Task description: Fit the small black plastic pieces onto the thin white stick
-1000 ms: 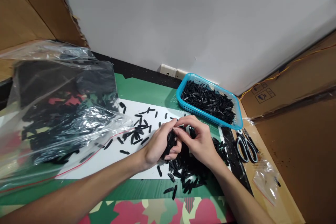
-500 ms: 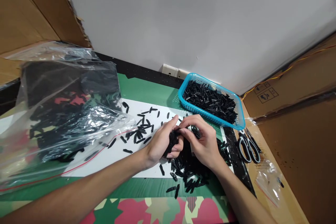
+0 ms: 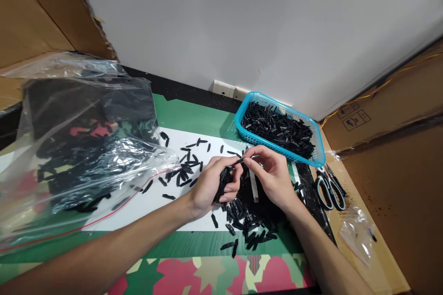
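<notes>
A bunch of small black strips is curled in the palm of my left hand. Between the thumb and fingers of my right hand is one slim black strip, whose other end meets my left thumb. What the strips are made of I cannot tell. Under both hands a dark pile of the same pieces spreads over a white sheet. A pale narrow strip shows beside my right hand. Several loose pieces lie left of my hands.
A blue plastic basket full of black strips stands behind my right hand. Scissors and a small clear bag lie on the right. At the left is a large clear zip bag. A wall socket is behind.
My hands have drawn slightly apart and the slim strip now shows between the fingertips. The pale strip beside my right hand has become visible. My view has shifted slightly.
</notes>
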A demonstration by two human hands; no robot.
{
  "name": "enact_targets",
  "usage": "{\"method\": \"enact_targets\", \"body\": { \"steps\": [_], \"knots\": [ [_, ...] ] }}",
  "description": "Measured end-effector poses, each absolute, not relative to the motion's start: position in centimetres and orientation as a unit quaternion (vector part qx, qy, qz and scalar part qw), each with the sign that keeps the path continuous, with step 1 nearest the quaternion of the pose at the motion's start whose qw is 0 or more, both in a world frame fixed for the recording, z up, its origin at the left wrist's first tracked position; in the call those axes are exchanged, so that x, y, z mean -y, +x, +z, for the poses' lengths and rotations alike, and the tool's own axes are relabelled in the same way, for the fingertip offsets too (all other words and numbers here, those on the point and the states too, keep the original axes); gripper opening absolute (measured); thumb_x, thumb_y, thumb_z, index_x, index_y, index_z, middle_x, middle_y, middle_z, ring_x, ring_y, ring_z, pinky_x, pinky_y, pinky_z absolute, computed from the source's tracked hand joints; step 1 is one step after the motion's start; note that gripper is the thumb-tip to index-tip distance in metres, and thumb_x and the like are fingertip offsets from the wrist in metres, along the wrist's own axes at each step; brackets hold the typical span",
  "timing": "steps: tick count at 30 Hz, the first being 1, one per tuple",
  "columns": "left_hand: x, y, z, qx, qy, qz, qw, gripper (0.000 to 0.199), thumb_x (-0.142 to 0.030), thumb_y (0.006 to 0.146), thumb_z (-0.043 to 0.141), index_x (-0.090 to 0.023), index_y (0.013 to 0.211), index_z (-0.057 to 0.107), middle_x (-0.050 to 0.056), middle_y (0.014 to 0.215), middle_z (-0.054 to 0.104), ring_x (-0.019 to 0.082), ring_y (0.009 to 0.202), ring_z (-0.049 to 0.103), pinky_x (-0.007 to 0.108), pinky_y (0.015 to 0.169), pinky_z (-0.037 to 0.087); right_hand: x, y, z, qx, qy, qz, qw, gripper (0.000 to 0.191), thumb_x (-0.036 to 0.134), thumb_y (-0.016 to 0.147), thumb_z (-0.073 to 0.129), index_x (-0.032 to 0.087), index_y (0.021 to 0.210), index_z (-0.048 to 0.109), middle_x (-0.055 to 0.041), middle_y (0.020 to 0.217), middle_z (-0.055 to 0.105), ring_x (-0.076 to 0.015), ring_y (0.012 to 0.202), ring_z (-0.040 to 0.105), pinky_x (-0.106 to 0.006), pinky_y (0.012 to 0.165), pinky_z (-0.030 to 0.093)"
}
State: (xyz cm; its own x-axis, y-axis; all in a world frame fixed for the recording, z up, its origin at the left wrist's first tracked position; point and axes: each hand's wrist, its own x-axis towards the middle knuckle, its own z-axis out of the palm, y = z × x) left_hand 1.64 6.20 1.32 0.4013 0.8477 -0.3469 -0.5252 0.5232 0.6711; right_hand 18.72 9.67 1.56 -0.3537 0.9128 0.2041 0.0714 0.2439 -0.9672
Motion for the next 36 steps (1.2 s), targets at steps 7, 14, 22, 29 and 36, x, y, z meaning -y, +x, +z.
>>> {"method": "enact_targets", "body": {
  "steps": [7, 14, 22, 29, 36],
  "knots": [
    [-6.11, 1.52, 1.18, -0.345, 0.241, 0.437, 0.795, 0.040, -0.036, 0.095, 0.049, -0.016, 0.061, 0.055, -0.003, 0.046, 0.036, 0.006, 0.035, 0.028, 0.017, 0.036, 0.019, -9.67, 18.78, 1.49, 0.661, -0.381, 0.494, 0.418, 0.008, 0.031, 0.096, 0.071, 0.023, 0.094, 0.073, -0.0019, 0.094, 0.072, -0.0176, 0.089, 0.065, -0.030, 0.084, 0.052],
    [-6.08, 1.62, 1.56, -0.348, 0.237, 0.440, 0.793, 0.039, -0.036, 0.095, 0.049, -0.017, 0.061, 0.053, -0.003, 0.046, 0.036, 0.006, 0.035, 0.027, 0.017, 0.036, 0.020, -9.73, 18.97, 1.40, 0.657, -0.378, 0.503, 0.415, 0.009, 0.031, 0.096, 0.072, 0.023, 0.097, 0.075, -0.0027, 0.096, 0.074, -0.0175, 0.089, 0.067, -0.030, 0.083, 0.053],
    [-6.01, 1.59, 1.51, -0.358, 0.226, 0.440, 0.792, 0.039, -0.038, 0.094, 0.051, -0.017, 0.061, 0.052, -0.004, 0.046, 0.035, 0.005, 0.034, 0.028, 0.016, 0.036, 0.019, -9.68, 18.99, 1.52, 0.668, -0.375, 0.491, 0.415, 0.008, 0.030, 0.095, 0.072, 0.022, 0.095, 0.074, -0.0028, 0.094, 0.073, -0.0170, 0.086, 0.067, -0.030, 0.081, 0.054],
    [-6.16, 1.59, 1.63, -0.361, 0.225, 0.451, 0.785, 0.037, -0.036, 0.092, 0.055, -0.017, 0.060, 0.051, -0.005, 0.045, 0.035, 0.005, 0.033, 0.029, 0.016, 0.035, 0.019, -9.55, 19.12, 1.65, 0.682, -0.356, 0.475, 0.428, 0.004, 0.026, 0.094, 0.074, 0.021, 0.094, 0.075, -0.0022, 0.093, 0.073, -0.0163, 0.087, 0.067, -0.029, 0.080, 0.054],
    [-6.10, 1.48, 1.52, -0.350, 0.235, 0.456, 0.784, 0.034, -0.036, 0.090, 0.059, -0.017, 0.063, 0.051, -0.005, 0.046, 0.037, 0.005, 0.034, 0.029, 0.015, 0.035, 0.021, -9.68, 19.15, 1.52, 0.683, -0.362, 0.475, 0.421, 0.012, 0.030, 0.092, 0.076, 0.021, 0.101, 0.075, -0.0044, 0.100, 0.075, -0.0179, 0.089, 0.069, -0.030, 0.077, 0.057]
  ]
}}
